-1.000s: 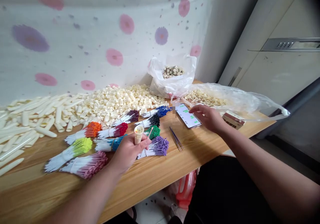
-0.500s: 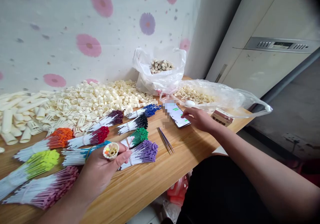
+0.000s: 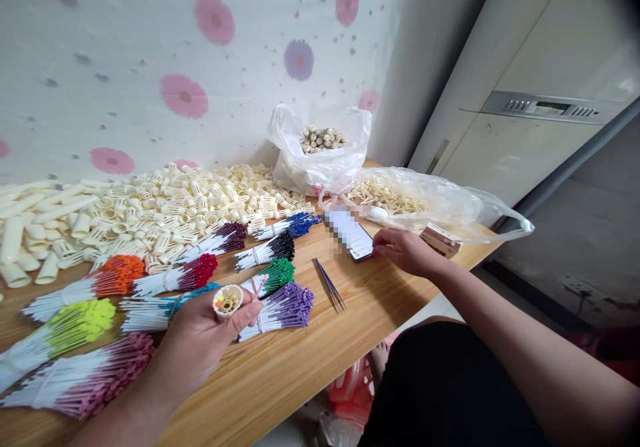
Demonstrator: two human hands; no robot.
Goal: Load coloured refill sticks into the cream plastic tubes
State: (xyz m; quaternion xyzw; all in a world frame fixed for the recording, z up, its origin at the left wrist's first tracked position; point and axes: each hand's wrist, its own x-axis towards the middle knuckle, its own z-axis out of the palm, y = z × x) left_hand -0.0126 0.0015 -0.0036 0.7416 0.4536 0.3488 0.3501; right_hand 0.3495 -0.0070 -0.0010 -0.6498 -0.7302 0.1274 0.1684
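Left hand [image 3: 215, 330] closed round cream tube [image 3: 229, 307], mouth up; thumb and finger also pinch a thin pink stick [image 3: 261, 286]. Right hand [image 3: 400, 250] half-curled at the phone's [image 3: 356, 239] right edge; can't tell if it grips. Phone lies flat on worktop [image 3: 300, 354], tweezers [image 3: 330, 285] near it. I'd keep the tube steady so nothing tips out, and work the phone with right fingertips only.

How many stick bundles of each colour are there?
Orange bundle: 1
Yellow bundle: 1
Pink bundle: 1
Red bundle: 1
Light blue bundle: 1
Maroon bundle: 1
Dark blue bundle: 1
Black bundle: 1
Green bundle: 1
Purple bundle: 1
Total: 10
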